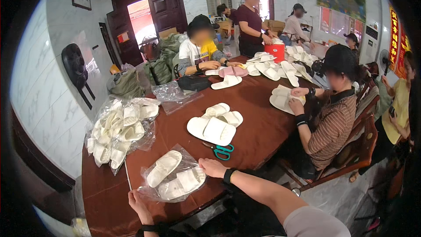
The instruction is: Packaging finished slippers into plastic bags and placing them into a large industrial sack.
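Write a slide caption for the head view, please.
Left hand and right hand grasp a clear bag of two white slippers at a brown table.

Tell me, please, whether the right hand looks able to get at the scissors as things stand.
Probably yes: the scissors lie just beyond the right hand on the cloth, with nothing visible between them, though the hand may first have to leave the bag.

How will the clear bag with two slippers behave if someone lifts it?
The clear bag is probably floppy, since it looks thin and wrinkled. Its shiny surface may feel slippery. The slippers, lying side by side, might shift.
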{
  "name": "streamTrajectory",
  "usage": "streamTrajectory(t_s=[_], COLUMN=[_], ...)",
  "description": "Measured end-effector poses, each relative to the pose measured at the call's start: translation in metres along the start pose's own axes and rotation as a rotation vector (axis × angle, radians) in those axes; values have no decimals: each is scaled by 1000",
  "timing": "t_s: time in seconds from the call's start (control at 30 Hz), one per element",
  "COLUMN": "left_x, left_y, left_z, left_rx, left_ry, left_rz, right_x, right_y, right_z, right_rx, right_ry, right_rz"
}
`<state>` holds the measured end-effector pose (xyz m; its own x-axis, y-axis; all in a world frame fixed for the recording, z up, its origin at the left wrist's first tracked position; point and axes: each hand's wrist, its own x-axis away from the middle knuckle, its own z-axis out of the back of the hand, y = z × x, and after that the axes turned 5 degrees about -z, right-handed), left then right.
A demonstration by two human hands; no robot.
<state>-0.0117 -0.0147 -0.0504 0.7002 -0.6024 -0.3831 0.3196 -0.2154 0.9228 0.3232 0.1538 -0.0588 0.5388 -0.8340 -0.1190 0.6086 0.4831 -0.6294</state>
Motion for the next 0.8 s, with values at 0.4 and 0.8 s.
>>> streamTrajectory(t_s=[0.4,0.8], left_x=[5,4], left_y=[49,66], left_z=[16,35], left_rx=[-535,-104], left_ry=[-523,-696], left_rz=[-447,152], right_x=[1,2], right_y=[-3,0], right_z=[7,17], right_rx=[13,33], right_ry=[-41,-5], right_rz=[13,-56])
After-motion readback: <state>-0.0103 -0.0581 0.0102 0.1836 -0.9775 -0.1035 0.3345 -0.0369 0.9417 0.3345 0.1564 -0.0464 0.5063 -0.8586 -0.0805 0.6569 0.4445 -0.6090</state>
